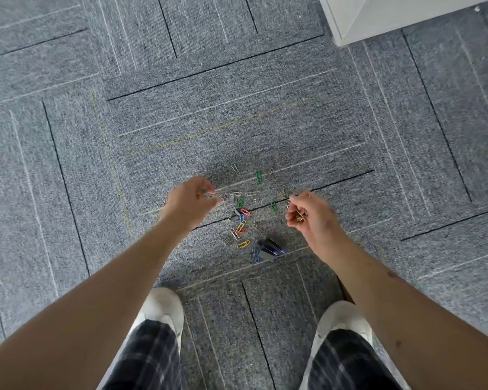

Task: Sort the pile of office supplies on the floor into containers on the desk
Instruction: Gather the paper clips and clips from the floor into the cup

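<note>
Scene: A person stood over a pile of paper clips (244, 220) scattered on grey carpet (237, 108). Both bare arms reached down, and white shoes (164, 308) were planted just short of the pile.
Where the supplies lay: They were on the floor, between the two hands. No desk top or container showed, only a white furniture corner (392, 15) at the far right.
Left hand: The left hand (190, 202) hovered at the pile's left edge with its fingers drawn into a narrow pinch. Blur hid whether a clip was in it.
Right hand: The right hand (312, 218), at the pile's right edge, held a small bunch of gold-coloured pieces (300, 216) in curled fingers and thumb.
Relation that mattered: The silver paper clips (234, 193) lay just beside the left fingertips, on the side toward the middle of the pile. That made the left hand the nearer one and, by the look of it, the freer for the next pick.
Axes: The clips pointed every way. A green clip (258, 176) at the far edge lay with its long axis running roughly away from the person, while the silver ones appeared to lie more crosswise.
Nearest the feet: Dark binder clips (272, 249) sat at the pile's near edge, closer to the right hand.
Writing: No brand, label or lettering could be read.
Progress: Judged unfinished, with much of the pile on the carpet.
</note>
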{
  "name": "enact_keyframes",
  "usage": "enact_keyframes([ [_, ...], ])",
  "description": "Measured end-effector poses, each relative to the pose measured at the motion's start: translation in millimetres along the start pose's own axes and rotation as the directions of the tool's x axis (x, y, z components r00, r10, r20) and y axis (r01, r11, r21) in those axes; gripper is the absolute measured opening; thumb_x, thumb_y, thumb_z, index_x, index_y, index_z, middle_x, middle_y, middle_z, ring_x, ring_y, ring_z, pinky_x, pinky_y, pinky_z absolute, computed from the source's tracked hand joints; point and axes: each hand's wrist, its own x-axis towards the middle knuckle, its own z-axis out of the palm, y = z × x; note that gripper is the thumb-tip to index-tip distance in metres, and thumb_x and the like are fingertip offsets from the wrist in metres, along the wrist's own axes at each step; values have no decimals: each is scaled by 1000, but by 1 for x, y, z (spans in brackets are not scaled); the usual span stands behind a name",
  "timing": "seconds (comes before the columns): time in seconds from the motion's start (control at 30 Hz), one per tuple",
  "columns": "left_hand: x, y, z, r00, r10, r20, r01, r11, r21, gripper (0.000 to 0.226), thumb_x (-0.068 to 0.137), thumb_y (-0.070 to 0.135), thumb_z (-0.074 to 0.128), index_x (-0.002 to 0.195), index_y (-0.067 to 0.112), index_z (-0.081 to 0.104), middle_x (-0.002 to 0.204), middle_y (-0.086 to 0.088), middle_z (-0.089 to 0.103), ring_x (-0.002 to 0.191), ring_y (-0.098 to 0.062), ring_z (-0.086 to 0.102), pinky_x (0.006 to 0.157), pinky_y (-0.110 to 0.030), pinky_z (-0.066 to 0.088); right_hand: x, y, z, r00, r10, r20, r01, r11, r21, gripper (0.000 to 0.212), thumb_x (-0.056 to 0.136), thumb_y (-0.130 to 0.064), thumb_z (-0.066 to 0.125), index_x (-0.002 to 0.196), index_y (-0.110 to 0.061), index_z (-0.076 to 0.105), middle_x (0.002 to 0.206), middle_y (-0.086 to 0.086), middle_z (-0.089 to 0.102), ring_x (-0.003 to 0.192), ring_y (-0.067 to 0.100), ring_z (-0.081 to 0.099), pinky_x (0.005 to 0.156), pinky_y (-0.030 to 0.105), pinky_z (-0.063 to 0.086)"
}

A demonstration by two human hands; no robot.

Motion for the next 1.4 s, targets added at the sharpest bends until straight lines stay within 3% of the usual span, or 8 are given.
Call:
enact_keyframes([
  [0.2, -2, 7, 9, 997, 66, -35, -60, 989, 138, 18, 87, 27, 69, 99, 22, 58, 68, 5, 51, 50, -7, 38, 51, -15, 34, 3, -2, 0, 996, -32, -83, 28, 998, -54, 35, 103, -27, 40, 77, -11, 57, 70, 4, 56, 59, 16, 51, 57, 30, 42],
  [0.47, -1, 11, 9, 997, 67, 40, -74, 979, 191, 5, 93, 23, 61, 96, 20, 61, 103, -2, 63, 62, -4, 49, 67, -18, 44, 6, 0, 1, 996, -56, -74, 49, 995, -86, 25, 100, -2, 40, 110, -7, 63, 80, 7, 66, 60, 13, 57, 53, 27, 47],
  [0.63, 4, 5, 4, 998, 13, 60, -10, 998, -61, 16, 93, 33, 60, 93, 17, 65, 127, 1, 56, 48, -7, 41, 39, -11, 38, 7, -1, 2, 995, -55, -78, 49, 996, -71, 25, 97, 3, 42, 97, -9, 64, 83, 7, 62, 67, 15, 56, 58, 26, 48],
  [0.77, 6, 0, 1, 991, -23, 133, 59, 962, -268, 17, 91, 27, 63, 93, 11, 66, 93, -8, 68, 71, -20, 57, 71, -31, 49, 8, -4, 4, 994, -54, -90, 52, 998, -24, 31, 102, -18, 40, 85, -10, 64, 69, 3, 56, 60, 15, 52, 60, 31, 45],
  [0.93, 9, 3, 3, 983, -49, 178, 138, 836, -531, 10, 90, 3, 59, 100, 2, 60, 89, -11, 69, 77, -19, 64, 71, -28, 53, 9, -6, 5, 991, -40, -130, 27, 994, -102, 38, 103, -30, 39, 91, -10, 69, 70, 1, 59, 62, 14, 55, 56, 28, 43],
  [1.2, 29, 24, 0, 989, -11, 144, 79, 876, -475, 8, 95, 8, 54, 93, 7, 61, 86, -8, 64, 75, -17, 59, 67, -26, 51, 17, -8, 4, 981, -43, -192, 0, 976, -220, 27, 101, -33, 46, 97, -15, 65, 68, -2, 49, 58, 12, 41, 49, 24, 34],
  [1.33, 38, 41, 1, 995, 80, 63, -67, 980, -188, 6, 92, 22, 62, 95, 18, 60, 89, 2, 61, 69, -11, 53, 64, -23, 48, 14, -9, 4, 967, -206, -146, 94, 830, -550, 21, 96, -33, 57, 100, -12, 60, 72, 1, 54, 57, 13, 41, 42, 34, 41],
  [1.4, 42, 46, 2, 992, 121, 39, -118, 990, -79, 8, 91, 24, 65, 96, 23, 59, 91, 7, 60, 59, -7, 47, 53, -16, 42, 17, -7, 5, 951, -285, -121, 145, 755, -639, 17, 94, -30, 61, 96, -13, 57, 68, -1, 56, 48, 9, 38, 36, 18, 36],
])
